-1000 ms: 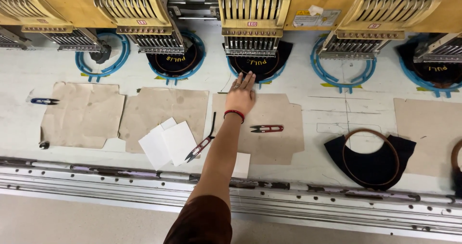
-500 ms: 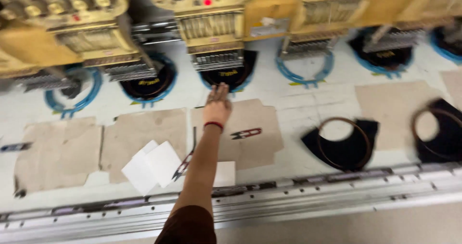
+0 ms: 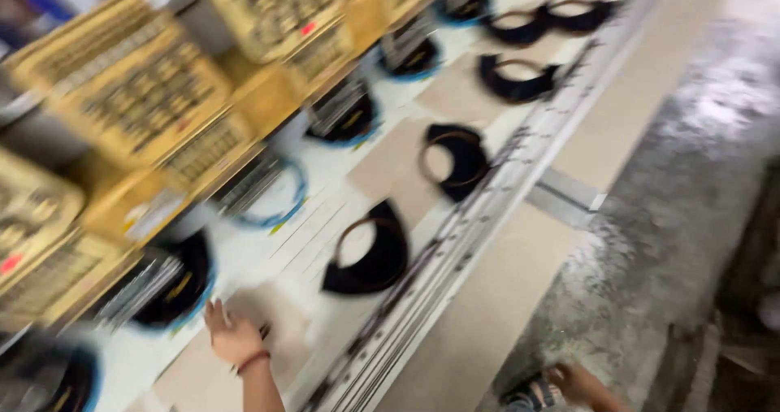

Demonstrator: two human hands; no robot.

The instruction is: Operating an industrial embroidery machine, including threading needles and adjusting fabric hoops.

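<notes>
left hand [image 3: 231, 336] spread flat on a tan sheet [image 3: 213, 362], holding nothing.

the sheet lies on the white table [image 3: 244, 258] below a blue-ringed black hoop [image 3: 175, 286]; small red labels [image 3: 307, 28] mark the yellow machine heads [image 3: 122, 87]; right hand [image 3: 573, 382] is low by the floor, grip unclear in the blur.

One bare forearm with no sleeve in view, a thin red band round the wrist just below the hand [image 3: 233, 338], fingers without rings as far as the blur lets tell; low right, a foot [image 3: 569, 385] in a dark strapped sandal.
</notes>
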